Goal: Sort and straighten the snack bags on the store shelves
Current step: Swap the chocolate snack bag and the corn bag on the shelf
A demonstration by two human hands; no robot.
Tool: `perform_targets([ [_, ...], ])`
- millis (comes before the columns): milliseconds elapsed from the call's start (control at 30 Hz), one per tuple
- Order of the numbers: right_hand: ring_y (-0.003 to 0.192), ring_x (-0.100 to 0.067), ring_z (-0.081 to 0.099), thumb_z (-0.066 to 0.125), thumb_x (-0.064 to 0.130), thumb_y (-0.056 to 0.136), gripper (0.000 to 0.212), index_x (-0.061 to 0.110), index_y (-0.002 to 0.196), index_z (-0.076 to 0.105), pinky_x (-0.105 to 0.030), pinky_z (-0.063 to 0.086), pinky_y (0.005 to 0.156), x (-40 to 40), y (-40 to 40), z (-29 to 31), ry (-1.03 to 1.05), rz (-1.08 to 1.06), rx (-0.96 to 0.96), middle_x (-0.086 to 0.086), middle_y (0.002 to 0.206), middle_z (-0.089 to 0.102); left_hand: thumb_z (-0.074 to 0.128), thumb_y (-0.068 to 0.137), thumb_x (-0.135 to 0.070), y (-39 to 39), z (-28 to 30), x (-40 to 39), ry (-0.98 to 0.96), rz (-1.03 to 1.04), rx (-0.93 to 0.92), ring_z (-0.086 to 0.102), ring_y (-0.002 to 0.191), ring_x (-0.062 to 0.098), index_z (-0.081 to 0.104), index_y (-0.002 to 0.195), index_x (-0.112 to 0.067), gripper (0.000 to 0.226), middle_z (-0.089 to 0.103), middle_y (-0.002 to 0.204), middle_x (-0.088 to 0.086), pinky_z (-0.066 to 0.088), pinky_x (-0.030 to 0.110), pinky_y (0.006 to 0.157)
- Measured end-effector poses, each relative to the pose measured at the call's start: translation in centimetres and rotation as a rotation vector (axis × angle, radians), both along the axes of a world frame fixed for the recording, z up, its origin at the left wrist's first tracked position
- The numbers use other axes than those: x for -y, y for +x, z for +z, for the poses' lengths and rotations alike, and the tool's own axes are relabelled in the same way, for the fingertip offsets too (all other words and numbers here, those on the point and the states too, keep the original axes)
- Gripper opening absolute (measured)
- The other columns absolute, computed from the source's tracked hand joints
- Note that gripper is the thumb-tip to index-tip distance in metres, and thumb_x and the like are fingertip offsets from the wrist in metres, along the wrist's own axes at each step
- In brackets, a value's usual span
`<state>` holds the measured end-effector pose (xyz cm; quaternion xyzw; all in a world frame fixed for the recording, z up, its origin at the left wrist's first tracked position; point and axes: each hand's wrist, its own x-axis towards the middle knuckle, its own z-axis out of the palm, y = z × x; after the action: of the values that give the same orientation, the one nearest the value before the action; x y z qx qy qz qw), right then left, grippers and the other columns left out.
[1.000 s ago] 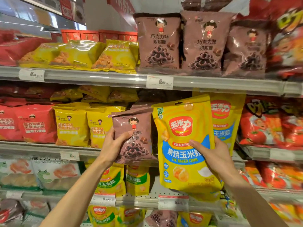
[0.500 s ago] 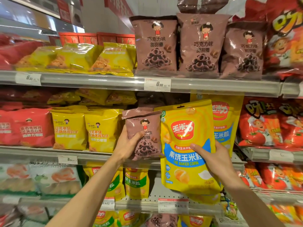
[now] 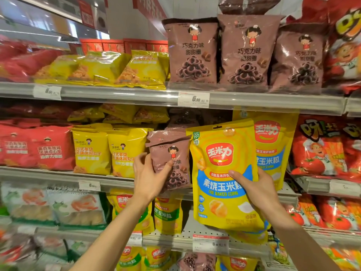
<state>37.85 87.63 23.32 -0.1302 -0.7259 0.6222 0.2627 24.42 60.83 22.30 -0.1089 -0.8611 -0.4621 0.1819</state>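
**Two hands, two bags at the middle shelf**

The left hand (image 3: 151, 178) grips a small brown bag (image 3: 172, 159) by its lower left side, thumb across the front and fingers behind, holding it upright at the front edge of the middle shelf (image 3: 58, 176). The right hand (image 3: 257, 189) holds a large yellow corn bag (image 3: 224, 173) from its right edge, thumb on the front, with the bag standing out in front of the shelf line. The two bags sit just beside each other, the brown bag's right edge tucked behind the yellow bag's left edge.

Left of the brown bag, a small yellow bag (image 3: 127, 151) stands close, almost touching the left fingers. Behind the held corn bag, a second corn bag (image 3: 273, 145) stands on the shelf, near the red tomato bags (image 3: 320, 149) to the right. Above, the upper shelf rail (image 3: 117, 94) with its price tag (image 3: 193, 99) overhangs, leaving a dark gap over the brown bag's top. Three tall brown bags (image 3: 250, 49) stand upright on that upper shelf.
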Motion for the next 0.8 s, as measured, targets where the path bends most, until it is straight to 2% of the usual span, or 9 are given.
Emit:
perform_targets([
  [33,0.1,-0.015,0.075,0.087,0.039,0.073,0.045,0.03,0.114,0.071,-0.05,0.058,0.095,0.0,0.0,0.0,-0.001,0.001,-0.001,0.013,0.104,0.079,0.065,0.085,-0.067,0.2,-0.4,0.1,-0.007,0.032,-0.012,0.04,0.129,0.021,0.057,0.127,-0.021,0.063,0.042,0.13,0.002,0.038,0.041,0.114],
  [100,0.097,-0.012,0.075,0.087,0.036,0.074,0.041,0.03,0.112,0.072,-0.049,0.059,0.094,0.1,0.3,0.1,0.004,0.002,-0.014,0.014,0.103,0.079,0.067,0.082,-0.069,0.4,-0.6,0.3,0.052,0.005,-0.003,0.051,0.117,0.017,0.059,0.119,-0.024,0.059,0.052,0.119,-0.002,0.048,0.044,0.105],
  [200,0.099,-0.009,0.075,0.087,0.037,0.074,0.045,0.029,0.115,0.071,-0.047,0.058,0.096,0.2,0.8,0.2,0.02,-0.005,-0.026,0.015,0.104,0.079,0.073,0.073,-0.072,0.7,-0.4,0.3,0.258,-0.072,0.052,0.066,0.106,0.01,0.058,0.12,-0.032,0.064,0.067,0.115,-0.01,0.059,0.045,0.093],
  [300,0.1,-0.011,0.075,0.087,0.035,0.074,0.044,0.029,0.115,0.071,-0.047,0.058,0.096,-0.2,1.7,0.2,0.019,0.002,-0.032,0.014,0.104,0.079,0.076,0.073,-0.07,1.3,-0.2,-0.5,0.275,-0.081,0.045,0.069,0.104,0.008,0.057,0.123,-0.031,0.066,0.07,0.115,-0.012,0.06,0.044,0.092],
  [400,0.093,-0.006,0.075,0.085,0.031,0.077,0.035,0.032,0.109,0.071,-0.045,0.059,0.093,-1.1,2.8,0.6,0.005,-0.007,-0.045,0.017,0.1,0.079,0.075,0.075,-0.071,1.7,0.0,-2.1,0.221,-0.058,0.0,0.069,0.105,0.01,0.058,0.122,-0.031,0.064,0.072,0.114,-0.012,0.059,0.044,0.093],
  [500,0.096,-0.007,0.075,0.084,0.033,0.077,0.039,0.034,0.113,0.07,-0.044,0.058,0.094,-2.2,3.9,0.9,0.002,-0.013,-0.048,0.017,0.102,0.079,0.075,0.078,-0.066,2.0,0.7,-4.2,0.148,0.003,-0.058,0.068,0.107,0.017,0.057,0.116,-0.028,0.057,0.072,0.114,-0.006,0.056,0.039,0.093],
  [567,0.098,-0.011,0.076,0.085,0.037,0.075,0.045,0.031,0.116,0.07,-0.047,0.058,0.095,-2.8,4.5,0.9,-0.01,-0.028,-0.04,0.014,0.104,0.079,0.074,0.078,-0.066,1.8,1.1,-5.5,0.102,0.025,-0.079,0.066,0.107,0.021,0.055,0.116,-0.024,0.06,0.07,0.114,-0.001,0.055,0.038,0.089],
  [667,0.1,-0.014,0.076,0.086,0.047,0.07,0.051,0.032,0.116,0.071,-0.05,0.058,0.095,-3.6,5.1,0.7,-0.013,-0.056,-0.029,0.013,0.107,0.079,0.071,0.079,-0.069,1.6,1.4,-7.5,-0.018,0.053,-0.126,0.063,0.1,0.025,0.052,0.109,-0.018,0.062,0.06,0.108,0.003,0.057,0.044,0.08],
  [800,0.099,-0.013,0.076,0.084,0.046,0.071,0.049,0.032,0.116,0.071,-0.05,0.058,0.095,-4.1,5.6,0.2,-0.018,-0.078,-0.03,0.014,0.106,0.079,0.071,0.082,-0.063,1.8,1.1,-9.7,-0.199,0.088,-0.226,0.059,0.099,0.03,0.05,0.107,-0.008,0.064,0.056,0.106,0.012,0.055,0.044,0.073],
])
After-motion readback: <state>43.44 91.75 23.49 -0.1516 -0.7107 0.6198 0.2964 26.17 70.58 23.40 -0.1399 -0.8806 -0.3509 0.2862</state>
